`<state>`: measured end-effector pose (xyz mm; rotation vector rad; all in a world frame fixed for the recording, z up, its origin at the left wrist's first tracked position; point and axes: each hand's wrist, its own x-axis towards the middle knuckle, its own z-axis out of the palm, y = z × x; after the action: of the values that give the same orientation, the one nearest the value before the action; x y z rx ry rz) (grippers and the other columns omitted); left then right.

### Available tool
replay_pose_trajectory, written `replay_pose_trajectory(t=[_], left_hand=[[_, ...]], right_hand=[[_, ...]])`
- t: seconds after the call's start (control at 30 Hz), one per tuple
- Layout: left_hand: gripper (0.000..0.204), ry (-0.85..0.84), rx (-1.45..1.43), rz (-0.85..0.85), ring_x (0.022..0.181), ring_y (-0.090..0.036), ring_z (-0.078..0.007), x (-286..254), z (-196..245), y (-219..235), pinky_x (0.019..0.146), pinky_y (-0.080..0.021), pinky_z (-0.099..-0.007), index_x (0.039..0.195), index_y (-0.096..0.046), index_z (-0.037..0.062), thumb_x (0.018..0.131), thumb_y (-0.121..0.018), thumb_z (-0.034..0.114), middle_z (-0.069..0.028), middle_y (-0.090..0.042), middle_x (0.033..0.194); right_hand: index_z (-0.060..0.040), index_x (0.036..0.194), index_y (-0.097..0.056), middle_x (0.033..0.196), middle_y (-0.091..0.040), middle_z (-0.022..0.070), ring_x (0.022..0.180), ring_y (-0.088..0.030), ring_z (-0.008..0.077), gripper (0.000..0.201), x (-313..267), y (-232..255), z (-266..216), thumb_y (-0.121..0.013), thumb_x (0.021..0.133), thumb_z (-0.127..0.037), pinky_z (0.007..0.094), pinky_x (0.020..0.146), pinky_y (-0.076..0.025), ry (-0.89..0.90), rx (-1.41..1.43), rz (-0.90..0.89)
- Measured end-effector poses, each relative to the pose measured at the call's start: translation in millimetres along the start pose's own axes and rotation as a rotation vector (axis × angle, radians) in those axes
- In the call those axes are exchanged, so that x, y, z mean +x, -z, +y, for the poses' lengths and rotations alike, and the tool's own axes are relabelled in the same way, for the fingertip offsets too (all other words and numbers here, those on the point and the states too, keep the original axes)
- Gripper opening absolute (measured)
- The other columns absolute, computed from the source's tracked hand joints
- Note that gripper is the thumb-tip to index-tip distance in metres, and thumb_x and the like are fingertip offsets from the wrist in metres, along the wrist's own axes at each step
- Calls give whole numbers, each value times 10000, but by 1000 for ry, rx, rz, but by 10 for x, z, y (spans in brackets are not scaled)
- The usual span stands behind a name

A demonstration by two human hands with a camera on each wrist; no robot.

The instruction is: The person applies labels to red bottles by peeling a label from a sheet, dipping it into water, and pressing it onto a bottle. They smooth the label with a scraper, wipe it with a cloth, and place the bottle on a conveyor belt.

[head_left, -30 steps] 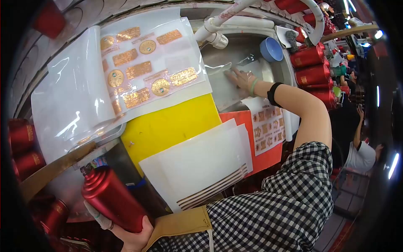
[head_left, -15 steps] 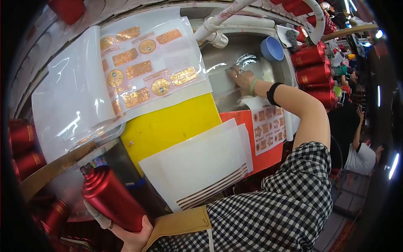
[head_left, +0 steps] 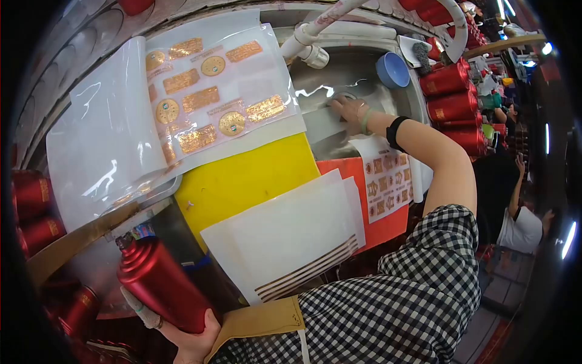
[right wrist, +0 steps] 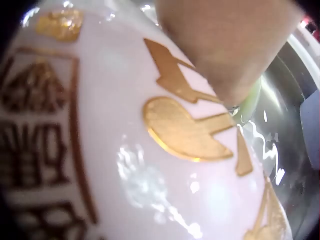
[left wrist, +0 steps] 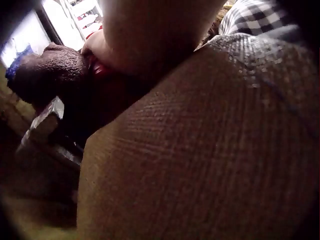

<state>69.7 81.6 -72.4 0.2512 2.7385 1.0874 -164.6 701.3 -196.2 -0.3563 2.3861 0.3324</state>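
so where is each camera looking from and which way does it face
Head: on the head, facing forward and down at the sink; shows the right hand in it and the left hand gripping a red bottle.
Left wrist: on that wrist, close on skin, checked cloth beyond.
Right wrist: on that wrist, close over a gold-printed surface; shows skin and a green band.
Shared by head and right wrist: green band, sink, blue bowl.

In the head view, a hand could pass over the sink (head_left: 421, 112) between the pipe valve (head_left: 317, 57) and the blue bowl (head_left: 393, 70), where the right hand (head_left: 350, 114) stands in the way. The forearm (head_left: 427, 142) blocks the right rim, with stacked bottles (head_left: 451, 109) beyond. Room lies above the yellow board (head_left: 242, 182); at lower left, the red bottle (head_left: 162, 282) obstructs.
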Motion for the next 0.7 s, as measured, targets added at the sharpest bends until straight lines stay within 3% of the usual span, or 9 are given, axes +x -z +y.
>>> replay_pose_trajectory(t=[0.13,0.2,0.23,0.3,0.43,0.53,0.63,0.7], left_hand=[[1361,-12,-33,12,1565,-202,-361,-11,-33,-22,1252,-210,-417,1640,113,-19,687,-848,129,-259,-81,1691],[1370,-34,-41,35,1561,-211,-358,41,0,-21,1249,-218,-419,1640,117,-15,682,-852,130,-256,-83,1690],[1370,-33,-40,35,1561,-211,-358,31,-6,-14,1249,-218,-419,1640,117,-15,682,-852,130,-256,-83,1690],[1373,14,-87,7,1556,-221,-354,21,-2,-1,1246,-227,-417,1640,118,-12,680,-853,131,-251,-96,1685],[1362,-1,-38,31,1554,-225,-350,71,59,-6,1243,-233,-415,1640,104,-10,680,-852,134,-247,-114,1678],[1343,17,-51,15,1553,-227,-345,64,63,1,1242,-235,-411,1641,78,-8,680,-849,134,-246,-131,1671],[1325,-2,-1,15,1553,-227,-342,91,81,2,1240,-239,-409,1640,54,-9,680,-847,136,-246,-133,1671],[1317,-11,-28,28,1549,-235,-338,104,86,-3,1238,-244,-408,1638,42,-10,676,-846,141,-243,-145,1666]], right_hand=[[-64,1556,-338,1532,-432,226,1258,-616,423,1233,29,50,-10,-981,582,-464,489,1056,-521,-33,33,-75],[-84,1556,-347,1499,-474,231,1254,-618,422,1226,87,-198,100,-988,573,-439,497,1046,-523,-7,-4,85],[-84,1556,-347,1499,-474,231,1254,-618,422,1226,50,-56,20,-988,573,-439,497,1046,-523,-7,-4,85],[-99,1562,-331,1450,-525,239,1260,-617,415,1213,-13,213,-110,-987,579,-371,502,1038,-524,-47,44,-95],[-120,1577,-301,1401,-565,232,1253,-627,401,1225,-4,71,-30,-980,581,-337,497,1033,-526,-12,38,6],[-132,1581,-284,1404,-563,208,1250,-631,392,1220,22,125,-54,-971,591,-324,493,1024,-532,-79,25,-138],[-146,1575,-295,1414,-553,199,1243,-635,393,1204,42,35,19,-972,596,-330,493,1016,-536,43,17,-130],[-143,1570,-297,1435,-531,207,1243,-632,405,1196,-19,84,-2,-973,602,-335,482,1014,-540,53,43,2]])
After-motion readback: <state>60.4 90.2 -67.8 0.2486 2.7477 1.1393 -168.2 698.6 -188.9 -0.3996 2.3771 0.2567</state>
